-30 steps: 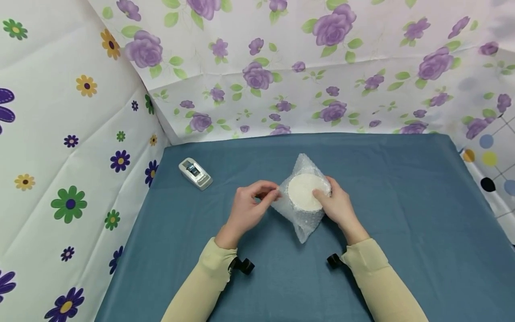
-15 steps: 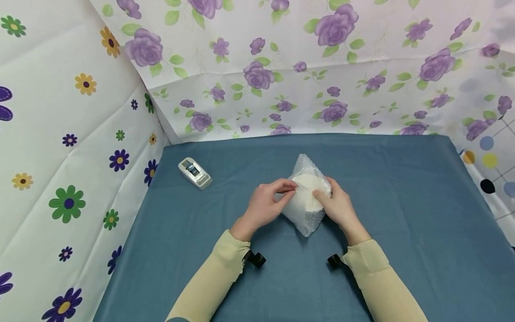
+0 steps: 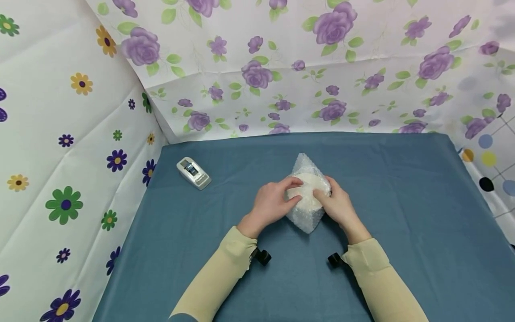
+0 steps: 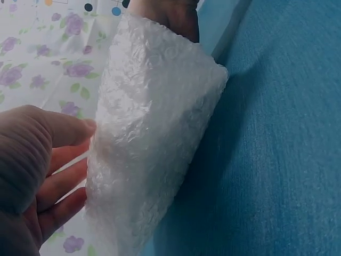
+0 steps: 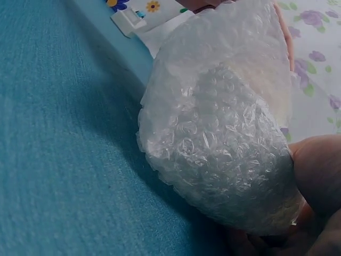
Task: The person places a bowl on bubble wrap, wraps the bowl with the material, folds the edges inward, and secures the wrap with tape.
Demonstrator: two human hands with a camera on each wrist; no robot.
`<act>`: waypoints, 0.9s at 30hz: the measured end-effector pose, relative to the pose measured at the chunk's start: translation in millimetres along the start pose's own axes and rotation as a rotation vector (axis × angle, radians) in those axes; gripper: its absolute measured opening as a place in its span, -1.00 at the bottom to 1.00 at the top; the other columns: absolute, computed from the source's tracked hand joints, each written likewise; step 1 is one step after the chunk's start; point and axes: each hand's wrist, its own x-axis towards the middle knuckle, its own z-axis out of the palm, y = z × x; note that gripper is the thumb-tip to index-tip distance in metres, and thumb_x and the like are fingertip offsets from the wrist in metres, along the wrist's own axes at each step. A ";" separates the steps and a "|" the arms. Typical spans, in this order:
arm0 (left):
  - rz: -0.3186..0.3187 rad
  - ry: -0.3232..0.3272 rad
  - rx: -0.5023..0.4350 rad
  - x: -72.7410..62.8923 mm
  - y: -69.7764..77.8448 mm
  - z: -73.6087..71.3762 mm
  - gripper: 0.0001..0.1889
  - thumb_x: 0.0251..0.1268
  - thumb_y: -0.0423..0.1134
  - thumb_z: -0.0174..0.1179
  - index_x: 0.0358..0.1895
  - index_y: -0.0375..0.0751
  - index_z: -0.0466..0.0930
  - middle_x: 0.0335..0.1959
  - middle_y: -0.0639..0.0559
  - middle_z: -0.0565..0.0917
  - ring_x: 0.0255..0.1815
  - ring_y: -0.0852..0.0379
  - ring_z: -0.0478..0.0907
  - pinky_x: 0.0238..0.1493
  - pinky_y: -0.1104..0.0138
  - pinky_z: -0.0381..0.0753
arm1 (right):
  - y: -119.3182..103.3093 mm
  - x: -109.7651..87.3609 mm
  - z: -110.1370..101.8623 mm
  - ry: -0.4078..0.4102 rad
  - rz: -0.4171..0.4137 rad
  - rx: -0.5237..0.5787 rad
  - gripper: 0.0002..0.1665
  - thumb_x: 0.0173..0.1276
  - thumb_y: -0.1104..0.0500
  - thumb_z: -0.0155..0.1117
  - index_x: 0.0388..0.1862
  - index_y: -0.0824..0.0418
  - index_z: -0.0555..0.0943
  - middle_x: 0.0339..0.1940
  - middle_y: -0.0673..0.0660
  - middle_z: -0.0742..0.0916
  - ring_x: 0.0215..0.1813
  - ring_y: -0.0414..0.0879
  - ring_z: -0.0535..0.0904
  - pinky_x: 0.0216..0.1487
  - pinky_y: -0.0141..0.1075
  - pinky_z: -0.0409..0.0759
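A round, white-topped object sits wrapped in bubble wrap [image 3: 306, 219], whose corners stick out at the far and near ends. My right hand [image 3: 339, 206] grips it from the right, thumb on the top face and fingers round the side. From the left, my left hand [image 3: 273, 202] rests its thumb and forefinger, spread apart, on the folded-over wrap. In the left wrist view the left thumb and fingers touch the edge of the bubble wrap [image 4: 154, 112]. The right wrist view shows the right thumb [image 5: 319, 170] against the wrap; the object's underside is hidden.
A small white device, perhaps a tape dispenser [image 3: 194, 173], lies at the far left of the blue-covered table [image 3: 402, 214]. Floral sheets [image 3: 225, 85] stand behind and along the left side. A black wrist camera [image 3: 263, 257] juts out under the left sleeve.
My left hand has moved right, folding the left corner of bubble wrap over the round top, and its pinch has loosened into spread fingers. The right hand keeps its grip in place.
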 end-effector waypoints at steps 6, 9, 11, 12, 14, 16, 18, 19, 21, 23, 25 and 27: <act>-0.033 -0.010 0.067 2.5 4.1 2.4 -0.59 0.47 -0.12 0.45 0.30 -0.03 0.68 0.16 0.05 0.80 -0.76 0.32 0.28 -0.64 0.38 0.33 | 0.9 0.1 0.4 0.001 -0.008 -0.008 -0.04 0.69 -0.21 0.13 0.79 0.24 0.05 0.66 0.44 0.33 0.60 0.40 0.29 0.49 0.31 0.34; -0.026 -0.005 0.092 4.0 4.9 4.6 -0.58 0.46 -0.13 0.45 0.32 -0.05 0.68 0.17 0.05 0.80 -0.74 0.32 0.29 -0.63 0.39 0.34 | 1.6 0.2 0.8 0.000 -0.008 -0.007 -0.04 0.68 -0.22 0.12 0.78 0.24 0.07 0.66 0.42 0.34 0.60 0.39 0.30 0.49 0.30 0.34; -0.017 -0.002 0.111 5.0 4.5 6.2 -0.57 0.46 -0.13 0.45 0.33 -0.05 0.67 0.17 0.06 0.80 -0.74 0.31 0.29 -0.64 0.39 0.33 | 2.2 0.4 0.9 -0.004 -0.010 -0.006 -0.03 0.68 -0.24 0.12 0.79 0.23 0.07 0.66 0.42 0.34 0.59 0.38 0.31 0.49 0.30 0.35; -0.011 0.002 0.121 5.6 3.9 7.2 -0.56 0.46 -0.13 0.45 0.33 -0.05 0.67 0.17 0.07 0.80 -0.74 0.31 0.29 -0.64 0.39 0.33 | 2.4 0.4 0.9 -0.008 -0.011 -0.004 -0.03 0.68 -0.24 0.12 0.79 0.23 0.07 0.66 0.42 0.34 0.59 0.38 0.31 0.49 0.30 0.35; 0.002 0.009 0.138 6.8 2.7 9.0 -0.56 0.46 -0.13 0.45 0.34 -0.05 0.67 0.13 0.07 0.81 -0.74 0.30 0.29 -0.64 0.39 0.33 | 2.6 0.8 0.8 -0.013 -0.010 0.005 -0.02 0.67 -0.25 0.12 0.79 0.22 0.07 0.66 0.41 0.34 0.59 0.37 0.31 0.48 0.30 0.36; 0.018 0.019 0.149 7.6 1.9 10.4 -0.56 0.45 -0.14 0.45 0.34 -0.06 0.67 -0.02 0.07 0.84 -0.73 0.29 0.31 -0.62 0.37 0.36 | 3.1 1.3 0.3 -0.021 -0.011 0.012 -0.01 0.68 -0.26 0.12 0.79 0.22 0.05 0.66 0.41 0.33 0.59 0.38 0.31 0.47 0.31 0.37; 0.039 0.028 0.158 8.5 1.1 11.5 -0.55 0.44 -0.16 0.46 0.33 -0.07 0.67 -0.14 0.07 0.84 -0.71 0.27 0.34 -0.58 0.34 0.44 | 3.3 1.6 -0.3 -0.026 -0.013 0.017 -0.01 0.68 -0.26 0.11 0.79 0.22 0.04 0.66 0.42 0.33 0.58 0.39 0.32 0.47 0.31 0.37; 0.048 0.031 0.162 8.7 0.9 12.0 -0.55 0.44 -0.17 0.47 0.33 -0.07 0.67 -0.18 0.07 0.83 -0.70 0.26 0.36 -0.54 0.31 0.49 | 3.6 1.8 -0.6 -0.026 -0.012 0.018 -0.01 0.68 -0.27 0.10 0.79 0.21 0.05 0.67 0.41 0.33 0.58 0.38 0.32 0.46 0.31 0.38; 0.064 0.032 0.167 9.2 0.7 12.7 -0.55 0.43 -0.19 0.47 0.33 -0.08 0.67 -0.18 0.07 0.83 -0.68 0.24 0.41 -0.40 0.26 0.61 | 4.2 1.8 -1.1 -0.028 -0.015 0.018 -0.01 0.68 -0.27 0.10 0.80 0.21 0.04 0.66 0.41 0.33 0.58 0.38 0.33 0.46 0.30 0.38; 0.073 0.028 0.175 9.8 0.3 13.5 -0.54 0.42 -0.19 0.47 0.34 -0.08 0.67 -0.04 0.09 0.84 -0.63 0.23 0.47 -0.17 0.21 0.70 | 4.8 1.7 -1.6 -0.027 -0.016 0.018 0.00 0.67 -0.27 0.12 0.79 0.21 0.04 0.66 0.41 0.33 0.58 0.37 0.33 0.46 0.30 0.38; 0.075 0.020 0.183 10.6 0.2 14.3 -0.54 0.43 -0.19 0.47 0.34 -0.08 0.66 0.09 0.10 0.82 -0.59 0.22 0.53 0.06 0.17 0.69 | 4.8 1.4 -1.7 -0.027 -0.015 0.020 -0.01 0.67 -0.27 0.13 0.80 0.21 0.05 0.66 0.40 0.34 0.58 0.37 0.33 0.47 0.29 0.38; 0.073 0.010 0.196 11.3 0.1 15.1 -0.53 0.44 -0.19 0.46 0.35 -0.08 0.65 0.14 0.11 0.80 -0.56 0.21 0.56 0.20 0.14 0.65 | 4.7 1.2 -1.8 -0.030 -0.018 0.019 -0.01 0.67 -0.26 0.12 0.80 0.21 0.04 0.66 0.41 0.34 0.58 0.37 0.33 0.47 0.30 0.38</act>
